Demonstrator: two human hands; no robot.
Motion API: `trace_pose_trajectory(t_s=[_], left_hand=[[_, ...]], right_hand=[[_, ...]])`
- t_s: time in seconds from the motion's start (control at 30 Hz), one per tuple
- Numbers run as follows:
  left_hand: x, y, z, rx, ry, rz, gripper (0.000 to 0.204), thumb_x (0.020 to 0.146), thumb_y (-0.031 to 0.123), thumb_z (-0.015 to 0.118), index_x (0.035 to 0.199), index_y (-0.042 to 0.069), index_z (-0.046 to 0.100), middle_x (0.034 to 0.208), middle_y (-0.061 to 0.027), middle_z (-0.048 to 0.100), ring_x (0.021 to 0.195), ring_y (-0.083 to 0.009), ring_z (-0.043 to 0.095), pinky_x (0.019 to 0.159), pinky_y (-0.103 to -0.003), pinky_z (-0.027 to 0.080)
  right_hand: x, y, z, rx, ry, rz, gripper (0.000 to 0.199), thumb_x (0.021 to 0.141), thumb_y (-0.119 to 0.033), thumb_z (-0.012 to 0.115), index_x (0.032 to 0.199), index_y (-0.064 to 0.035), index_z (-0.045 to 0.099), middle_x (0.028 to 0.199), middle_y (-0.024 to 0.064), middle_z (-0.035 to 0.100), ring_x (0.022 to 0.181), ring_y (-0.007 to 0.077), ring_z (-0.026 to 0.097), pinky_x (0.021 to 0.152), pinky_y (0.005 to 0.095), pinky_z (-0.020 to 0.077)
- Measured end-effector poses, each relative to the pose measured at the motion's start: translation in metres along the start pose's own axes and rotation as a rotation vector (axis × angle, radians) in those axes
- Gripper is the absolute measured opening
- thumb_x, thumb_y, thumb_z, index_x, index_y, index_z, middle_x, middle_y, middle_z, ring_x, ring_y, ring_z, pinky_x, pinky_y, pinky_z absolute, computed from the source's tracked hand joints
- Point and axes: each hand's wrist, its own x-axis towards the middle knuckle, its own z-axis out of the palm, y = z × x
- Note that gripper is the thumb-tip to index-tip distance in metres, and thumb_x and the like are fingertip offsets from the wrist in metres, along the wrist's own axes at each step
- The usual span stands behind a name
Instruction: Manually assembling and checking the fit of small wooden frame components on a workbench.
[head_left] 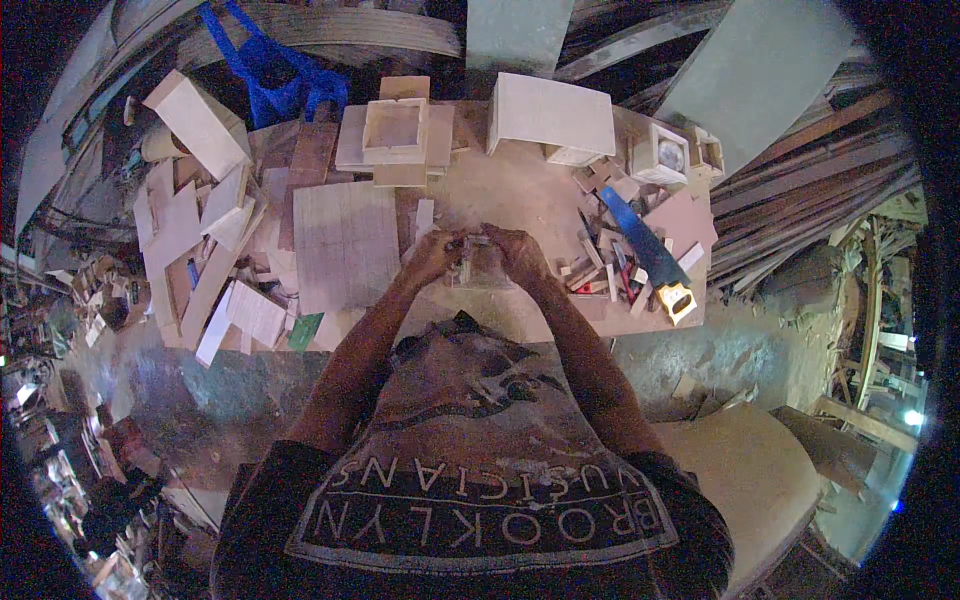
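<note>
head view, hands: the left hand (432, 256) and the right hand (515, 250) meet over the middle of the workbench (520, 200), fingers of both curled in around a small pale piece (470, 262) held between them; too small and dim to say what it is, wood or a bit of hardware
head view, grip: both sets of fingers look closed on that piece, left from one side and right from the other, fingertips nearly touching above it
head view, beyond the fingers: an open square wooden box frame (396, 130) sits on stacked boards, well past the fingertips; a larger closed pale box (552, 115) stands further right of it
head view, left of the fingers: a flat plywood panel (345, 245) lies just beside the left hand, and past it a loose heap of offcuts (200, 250)
head view, right of the fingers: a handsaw with blue blade and yellow handle (650, 260) lies near the right hand among short scraps; two small finished-looking boxes (670, 155) stand beyond it
progress, as I judge it: several boxes seem already built and plenty of cut stock lies ready, so cutting looks well along; the piece in the fingers is not yet joined to anything, and the open frame has no lid or face that I can see
</note>
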Motion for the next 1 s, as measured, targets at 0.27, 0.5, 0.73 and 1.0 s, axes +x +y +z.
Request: trace_pose_trajectory(t_s=[0.27,0.5,0.73,1.0], left_hand=[[0.007,-0.023,0.017,-0.007,0.058,0.088,0.041,0.085,0.028,0.059,0.116,0.003,0.055,0.095,-0.015,0.06,0.081,-0.0231,0.061,0.06,-0.032,0.052],[0.012,-0.065,0.023,0.074,0.219,0.255,0.042,0.074,0.005,0.06,0.116,0.0,0.053,0.092,-0.0196,0.059,0.082,-0.031,0.06,0.071,-0.037,0.049],[0.008,-0.037,0.022,0.117,0.18,0.219,0.044,0.071,0.004,0.061,0.115,0.002,0.055,0.094,-0.0213,0.059,0.083,-0.0314,0.06,0.073,-0.038,0.048],[0.008,-0.039,0.018,0.02,0.122,0.079,0.04,0.077,0.01,0.061,0.115,0.003,0.055,0.099,-0.021,0.06,0.083,-0.029,0.061,0.071,-0.037,0.049]], right_hand=[[-0.004,0.001,-0.002,-0.098,-0.031,0.075,0.051,0.071,0.001,0.053,0.12,-0.0084,0.048,0.093,0.0182,0.062,0.08,0.0362,0.061,0.069,0.0423,0.0504],[0.006,-0.013,-0.006,-0.146,-0.168,0.115,0.037,0.083,-0.011,0.05,0.121,-0.0104,0.049,0.095,0.0183,0.063,0.08,0.0331,0.063,0.07,0.0431,0.0522],[0.0,0.001,0.001,-0.086,0.042,-0.065,0.044,0.076,-0.005,0.053,0.12,-0.005,0.047,0.087,0.0188,0.062,0.075,0.0367,0.061,0.065,0.0427,0.0502],[0.009,-0.032,-0.035,-0.237,0.093,-0.267,0.043,0.077,-0.005,0.055,0.119,-0.0045,0.047,0.127,0.0169,0.047,0.097,0.0288,0.059,0.077,0.0356,0.0499]])
